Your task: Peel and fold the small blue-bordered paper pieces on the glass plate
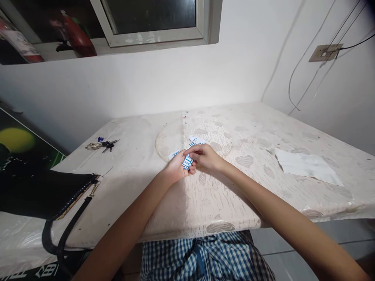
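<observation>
A small stack of white paper cards with blue printed markings (pixel 187 161) rests in my left hand (pixel 177 168), whose fingers curl round it from below. My right hand (pixel 206 157) meets it from the right, thumb and fingers pinched at the upper edge of the cards. On the table just beyond my hands lies a white card with blue marks (pixel 197 139), partly covered by my right fingers. Another such card (pixel 174 155) shows beside my left fingertips. The exact markings are too small to read.
A patterned plastic cloth covers the table (pixel 216 210). To the left are keys (pixel 109 145) and a black bag (pixel 47 191) with a strap hanging over the edge. A white paper or cloth (pixel 307 167) lies at right. The wall (pixel 164 82) stands behind.
</observation>
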Demonstrator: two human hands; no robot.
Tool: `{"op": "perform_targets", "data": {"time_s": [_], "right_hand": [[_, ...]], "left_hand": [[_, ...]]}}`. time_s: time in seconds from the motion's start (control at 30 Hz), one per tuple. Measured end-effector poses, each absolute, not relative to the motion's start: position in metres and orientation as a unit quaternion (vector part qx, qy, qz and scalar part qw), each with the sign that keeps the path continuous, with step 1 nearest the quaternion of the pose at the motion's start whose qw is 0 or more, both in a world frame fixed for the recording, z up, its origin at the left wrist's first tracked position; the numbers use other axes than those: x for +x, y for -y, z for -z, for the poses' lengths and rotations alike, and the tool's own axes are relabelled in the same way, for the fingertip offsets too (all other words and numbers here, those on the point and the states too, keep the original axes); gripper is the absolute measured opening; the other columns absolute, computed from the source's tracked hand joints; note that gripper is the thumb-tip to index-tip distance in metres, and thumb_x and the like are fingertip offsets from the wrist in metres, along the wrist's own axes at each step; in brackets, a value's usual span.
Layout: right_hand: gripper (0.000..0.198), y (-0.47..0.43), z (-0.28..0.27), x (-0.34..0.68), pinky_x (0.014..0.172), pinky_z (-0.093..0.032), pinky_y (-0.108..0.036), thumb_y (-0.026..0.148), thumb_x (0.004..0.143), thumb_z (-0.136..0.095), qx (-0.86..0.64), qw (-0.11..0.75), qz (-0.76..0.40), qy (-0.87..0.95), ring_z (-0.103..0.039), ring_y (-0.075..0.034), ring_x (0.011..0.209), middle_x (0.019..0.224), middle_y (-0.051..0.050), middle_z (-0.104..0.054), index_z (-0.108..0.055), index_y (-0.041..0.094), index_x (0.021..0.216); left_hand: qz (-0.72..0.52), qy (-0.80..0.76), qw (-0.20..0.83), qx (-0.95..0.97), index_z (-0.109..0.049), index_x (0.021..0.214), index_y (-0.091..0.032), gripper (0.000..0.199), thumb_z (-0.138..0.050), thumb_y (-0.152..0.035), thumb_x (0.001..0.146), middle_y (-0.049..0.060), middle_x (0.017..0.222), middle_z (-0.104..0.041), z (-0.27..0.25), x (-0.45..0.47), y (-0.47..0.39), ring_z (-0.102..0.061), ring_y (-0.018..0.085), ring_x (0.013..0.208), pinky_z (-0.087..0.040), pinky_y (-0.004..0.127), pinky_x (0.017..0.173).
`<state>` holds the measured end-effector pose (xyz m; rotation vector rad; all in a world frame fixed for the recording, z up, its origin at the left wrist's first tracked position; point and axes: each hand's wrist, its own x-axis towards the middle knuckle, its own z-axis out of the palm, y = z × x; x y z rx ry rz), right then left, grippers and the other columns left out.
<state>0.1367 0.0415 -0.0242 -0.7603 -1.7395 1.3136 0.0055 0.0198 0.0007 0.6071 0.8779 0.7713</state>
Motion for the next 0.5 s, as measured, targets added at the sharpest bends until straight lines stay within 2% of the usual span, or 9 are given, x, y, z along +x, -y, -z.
{"op": "perform_targets", "data": {"time_s": [0.27, 0.5], "right_hand": [[0.022, -0.040, 0.018, 0.138, 0.064, -0.043, -0.025, 0.015, 0.079, -0.045, -0.309, 0.391, -0.396, 0.771, -0.056, -0.011, 0.069, 0.080, -0.003, -0.063, -0.065, 0.016, 0.089], [0.029, -0.035, 0.012, 0.138, 0.066, -0.041, -0.025, 0.004, 0.072, -0.045, -0.312, 0.381, -0.309, 0.814, -0.054, -0.010, 0.070, 0.088, -0.003, -0.063, -0.065, 0.017, 0.089]], "left_hand": [[-0.353, -0.384, 0.811, 0.265, -0.042, 0.058, -0.016, 0.020, -0.041, -0.021, 0.077, 0.000, 0.047, -0.039, 0.003, 0.005, -0.020, -0.035, 0.007, 0.036, -0.025, 0.017, 0.035], [-0.344, -0.390, 0.816, 0.253, -0.043, 0.058, -0.015, 0.022, -0.040, -0.022, 0.078, -0.001, 0.043, -0.036, 0.003, 0.004, -0.022, -0.033, 0.006, 0.034, -0.024, 0.016, 0.033]]}}
